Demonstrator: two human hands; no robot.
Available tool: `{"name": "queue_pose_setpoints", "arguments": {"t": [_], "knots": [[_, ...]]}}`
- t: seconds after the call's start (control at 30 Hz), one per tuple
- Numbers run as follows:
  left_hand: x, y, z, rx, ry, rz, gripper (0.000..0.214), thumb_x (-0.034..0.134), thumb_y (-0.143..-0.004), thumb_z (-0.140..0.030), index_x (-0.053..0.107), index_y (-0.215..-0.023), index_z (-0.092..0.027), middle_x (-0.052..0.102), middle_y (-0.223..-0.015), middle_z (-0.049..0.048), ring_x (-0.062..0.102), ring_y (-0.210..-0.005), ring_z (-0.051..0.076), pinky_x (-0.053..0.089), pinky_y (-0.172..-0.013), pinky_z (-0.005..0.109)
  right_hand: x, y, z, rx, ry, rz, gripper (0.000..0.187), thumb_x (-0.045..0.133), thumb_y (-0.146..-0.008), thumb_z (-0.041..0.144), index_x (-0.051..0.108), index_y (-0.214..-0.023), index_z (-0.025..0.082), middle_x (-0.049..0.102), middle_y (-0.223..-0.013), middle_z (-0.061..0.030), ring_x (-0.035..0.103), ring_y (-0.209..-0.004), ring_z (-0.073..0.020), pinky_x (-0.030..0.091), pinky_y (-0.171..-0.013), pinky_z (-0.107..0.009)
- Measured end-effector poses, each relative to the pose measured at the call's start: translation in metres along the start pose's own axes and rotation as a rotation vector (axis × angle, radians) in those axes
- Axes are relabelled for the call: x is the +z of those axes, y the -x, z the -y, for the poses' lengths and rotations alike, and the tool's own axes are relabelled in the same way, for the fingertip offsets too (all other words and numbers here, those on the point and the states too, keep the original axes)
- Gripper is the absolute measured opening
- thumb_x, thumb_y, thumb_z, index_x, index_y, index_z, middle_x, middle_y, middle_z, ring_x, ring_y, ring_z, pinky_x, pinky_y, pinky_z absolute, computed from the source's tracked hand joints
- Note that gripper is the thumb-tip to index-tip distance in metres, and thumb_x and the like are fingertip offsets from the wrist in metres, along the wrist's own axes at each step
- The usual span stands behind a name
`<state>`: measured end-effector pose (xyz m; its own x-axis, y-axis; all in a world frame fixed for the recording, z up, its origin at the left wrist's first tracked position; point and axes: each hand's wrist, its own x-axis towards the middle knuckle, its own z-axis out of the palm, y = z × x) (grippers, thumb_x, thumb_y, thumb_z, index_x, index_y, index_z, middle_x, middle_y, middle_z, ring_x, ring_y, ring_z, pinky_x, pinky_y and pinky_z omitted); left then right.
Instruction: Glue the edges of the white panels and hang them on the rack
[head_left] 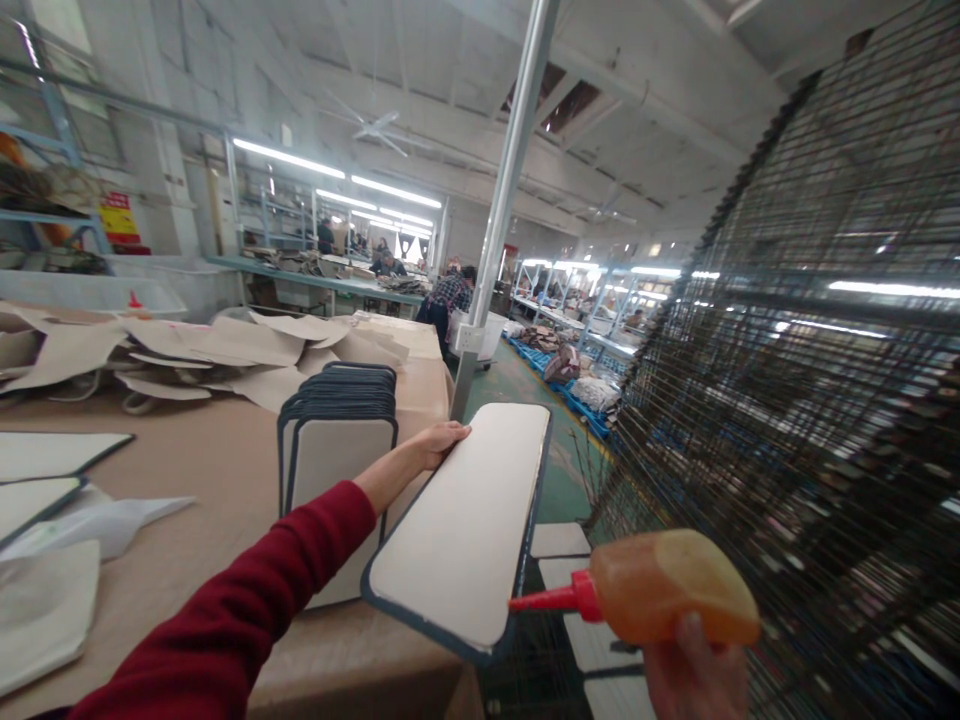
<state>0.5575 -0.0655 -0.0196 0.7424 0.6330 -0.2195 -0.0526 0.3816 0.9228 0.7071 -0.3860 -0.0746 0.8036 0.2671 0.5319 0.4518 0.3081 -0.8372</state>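
Note:
My left hand [442,443] grips the upper left edge of a long white panel [469,520] with a dark blue border and rounded corners. The panel is held tilted, off the table's right side. In my right hand [697,665] is a glue bottle [667,590] with amber contents and a red nozzle. The nozzle tip points left and meets the panel's lower right edge, where a thin shiny line runs along the border. A stack of similar dark-edged panels [341,450] stands on the table behind my left forearm.
Beige sheets [225,345] lie piled across the back of the brown-covered table [202,450]. More bordered panels [56,455] lie at left. A metal post [506,170] rises beyond the panel. A wire rack [810,330] fills the right side, with pale panels [562,540] below. A person [448,300] bends over farther back.

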Motion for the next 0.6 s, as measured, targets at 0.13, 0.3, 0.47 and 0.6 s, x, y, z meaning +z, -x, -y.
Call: {"name": "queue_pose_setpoints", "arguments": {"t": [0.13,0.3,0.47,0.6], "knots": [[-0.005,-0.001,0.000,0.002,0.016,-0.040,0.007,0.056,-0.083,-0.019,0.052,-0.080,-0.014,0.059,-0.056,0.0003,0.058,-0.050,0.015,0.050,-0.054,0.028,0.005,0.001,0.007,0.115,-0.067,-0.071,0.038,0.074,-0.060,0.047,0.060,-0.083,0.020,0.065,-0.065,-0.0026,0.061,-0.062,-0.0196,0.050,-0.054,-0.029],[-0.013,0.001,-0.001,0.003,0.048,-0.095,0.007,0.055,-0.083,-0.016,0.056,-0.087,-0.011,0.063,-0.060,0.0033,0.059,-0.050,0.015,0.051,-0.052,0.027,0.004,0.002,0.005,-0.050,0.060,-0.057,0.042,0.069,-0.066,0.049,0.060,-0.093,0.018,0.066,-0.074,-0.0057,0.060,-0.063,-0.0204,0.049,-0.055,-0.031],[-0.017,0.002,-0.002,0.019,0.107,-0.190,0.012,0.057,-0.083,-0.014,0.057,-0.094,-0.010,0.064,-0.058,0.0022,0.058,-0.044,0.014,0.051,-0.047,0.026,-0.007,0.007,-0.011,-0.355,0.263,-0.063,0.030,0.069,-0.070,0.043,0.064,-0.087,0.019,0.066,-0.076,-0.0080,0.061,-0.070,-0.0229,0.049,-0.061,-0.035],[-0.019,0.003,-0.002,0.039,0.171,-0.266,0.011,0.058,-0.083,-0.015,0.058,-0.092,-0.010,0.064,-0.057,0.0020,0.056,-0.040,0.013,0.051,-0.044,0.024,-0.014,0.004,-0.011,-0.638,0.390,-0.091,0.018,0.073,-0.067,0.034,0.065,-0.068,0.018,0.065,-0.070,-0.0082,0.062,-0.066,-0.0232,0.047,-0.059,-0.034]]}}
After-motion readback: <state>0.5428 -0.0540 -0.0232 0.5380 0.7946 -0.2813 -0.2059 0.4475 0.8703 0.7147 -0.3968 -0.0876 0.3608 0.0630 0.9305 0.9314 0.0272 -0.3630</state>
